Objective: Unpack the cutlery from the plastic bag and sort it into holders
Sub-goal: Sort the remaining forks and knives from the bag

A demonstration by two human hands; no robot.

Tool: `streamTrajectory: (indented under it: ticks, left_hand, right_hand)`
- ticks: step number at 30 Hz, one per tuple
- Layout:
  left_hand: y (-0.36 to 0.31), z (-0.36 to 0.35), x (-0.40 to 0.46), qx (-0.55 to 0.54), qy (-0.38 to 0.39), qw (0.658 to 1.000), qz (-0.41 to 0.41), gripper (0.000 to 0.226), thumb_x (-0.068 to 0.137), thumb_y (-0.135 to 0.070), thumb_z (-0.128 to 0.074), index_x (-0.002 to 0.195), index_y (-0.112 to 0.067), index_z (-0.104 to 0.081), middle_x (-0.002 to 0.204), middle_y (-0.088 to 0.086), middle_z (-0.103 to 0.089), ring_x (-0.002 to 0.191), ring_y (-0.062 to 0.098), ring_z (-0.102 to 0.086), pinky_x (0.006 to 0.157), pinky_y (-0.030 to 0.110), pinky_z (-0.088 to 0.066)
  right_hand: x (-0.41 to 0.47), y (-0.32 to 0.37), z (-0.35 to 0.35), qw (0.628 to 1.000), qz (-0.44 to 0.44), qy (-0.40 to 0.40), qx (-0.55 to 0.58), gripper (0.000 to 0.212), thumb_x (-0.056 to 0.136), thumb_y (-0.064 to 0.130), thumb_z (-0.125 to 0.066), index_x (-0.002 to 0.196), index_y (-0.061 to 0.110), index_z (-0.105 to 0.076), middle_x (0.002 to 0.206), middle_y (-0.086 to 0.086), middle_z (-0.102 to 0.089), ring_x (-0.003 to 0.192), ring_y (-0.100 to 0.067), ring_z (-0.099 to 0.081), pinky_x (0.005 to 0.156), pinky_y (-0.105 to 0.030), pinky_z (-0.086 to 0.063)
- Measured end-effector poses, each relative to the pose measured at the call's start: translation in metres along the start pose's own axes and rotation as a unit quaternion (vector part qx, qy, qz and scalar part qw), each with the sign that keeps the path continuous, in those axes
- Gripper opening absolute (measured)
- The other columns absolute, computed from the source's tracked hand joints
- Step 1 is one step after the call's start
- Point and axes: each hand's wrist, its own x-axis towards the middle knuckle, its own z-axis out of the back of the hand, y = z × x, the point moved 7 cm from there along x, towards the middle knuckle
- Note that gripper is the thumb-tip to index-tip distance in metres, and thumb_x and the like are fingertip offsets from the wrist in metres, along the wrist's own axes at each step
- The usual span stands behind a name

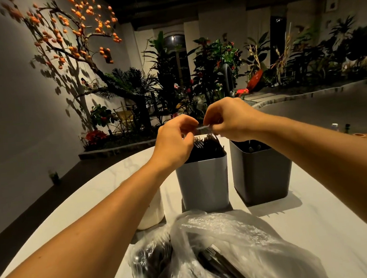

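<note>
Spanning both hands (174, 139) (229, 120): thin strip (203, 127)

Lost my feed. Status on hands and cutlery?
Both hands pinching a small strip above the grey holder. Plastic bag still loaded. Nothing in the way.

Light grey holder (203, 185), dark grey holder (261, 176) — black cutlery (207, 146), clear plastic bag (230, 240), white marbled table (317, 227)

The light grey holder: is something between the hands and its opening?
Nothing visible blocks it. Both hands, left and right, pinch a small thin item directly above the light grey holder. Its open top already holds dark cutlery, which fills much of the opening.
</note>
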Motion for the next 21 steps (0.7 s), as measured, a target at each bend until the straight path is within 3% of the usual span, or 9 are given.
streamTrajectory:
  ticks: [3, 9, 11, 14, 18, 21]
  left_hand:
    - [0.000, 0.011, -0.005, -0.032, -0.028, 0.999, 0.030, 0.025, 0.092, -0.002, -0.059, 0.098, -0.024, -0.070, 0.088, -0.011, -0.071, 0.087, -0.001, -0.067, 0.076, 0.011, -0.051]
    - [-0.031, 0.011, -0.043, -0.058, 0.013, 0.997, 0.046, 0.011, 0.098, -0.014, -0.059, 0.104, -0.017, -0.068, 0.090, -0.002, -0.071, 0.082, 0.012, -0.068, 0.071, 0.022, -0.056]
    - [-0.039, 0.009, -0.061, -0.059, 0.034, 0.996, 0.058, 0.008, 0.100, -0.014, -0.056, 0.105, -0.015, -0.063, 0.090, 0.002, -0.070, 0.079, 0.014, -0.068, 0.063, 0.020, -0.054]
    - [-0.048, 0.008, -0.094, -0.064, 0.077, 0.992, 0.083, 0.007, 0.103, -0.015, -0.052, 0.104, -0.013, -0.058, 0.084, 0.005, -0.070, 0.070, 0.013, -0.067, 0.055, 0.018, -0.049]
    - [-0.059, 0.002, -0.138, -0.059, 0.161, 0.979, 0.109, 0.012, 0.105, -0.016, -0.048, 0.105, -0.010, -0.058, 0.081, 0.008, -0.070, 0.073, 0.021, -0.069, 0.068, 0.038, -0.061]
    - [-0.058, -0.013, -0.178, -0.022, 0.246, 0.962, 0.117, 0.015, 0.105, -0.019, -0.049, 0.108, -0.013, -0.062, 0.092, 0.005, -0.071, 0.086, 0.019, -0.070, 0.082, 0.040, -0.060]
  right_hand:
    - [-0.011, 0.004, 0.008, 1.000, 0.005, -0.016, 0.021, 0.013, 0.093, 0.014, -0.063, 0.098, 0.019, -0.074, 0.090, 0.006, -0.070, 0.083, -0.008, -0.065, 0.068, -0.019, -0.051]
    - [-0.056, 0.022, 0.005, 0.998, -0.005, 0.036, 0.054, 0.010, 0.095, 0.024, -0.065, 0.096, 0.019, -0.073, 0.084, 0.000, -0.072, 0.068, -0.008, -0.069, 0.055, -0.017, -0.053]
    - [-0.075, 0.026, 0.000, 0.995, -0.018, 0.067, 0.066, 0.012, 0.094, 0.026, -0.065, 0.096, 0.017, -0.072, 0.082, -0.001, -0.072, 0.062, -0.008, -0.068, 0.050, -0.015, -0.049]
    - [-0.109, 0.031, -0.011, 0.982, -0.046, 0.158, 0.089, 0.016, 0.094, 0.025, -0.065, 0.097, 0.010, -0.072, 0.081, -0.008, -0.073, 0.060, -0.011, -0.068, 0.054, -0.021, -0.054]
    - [-0.157, 0.036, -0.032, 0.945, -0.103, 0.294, 0.097, 0.013, 0.097, 0.015, -0.061, 0.102, 0.006, -0.069, 0.087, -0.010, -0.074, 0.074, -0.019, -0.074, 0.068, -0.027, -0.060]
    - [-0.183, 0.039, -0.055, 0.937, -0.107, 0.324, 0.074, 0.017, 0.098, 0.009, -0.057, 0.109, 0.003, -0.069, 0.091, -0.011, -0.075, 0.077, -0.020, -0.075, 0.071, -0.027, -0.061]
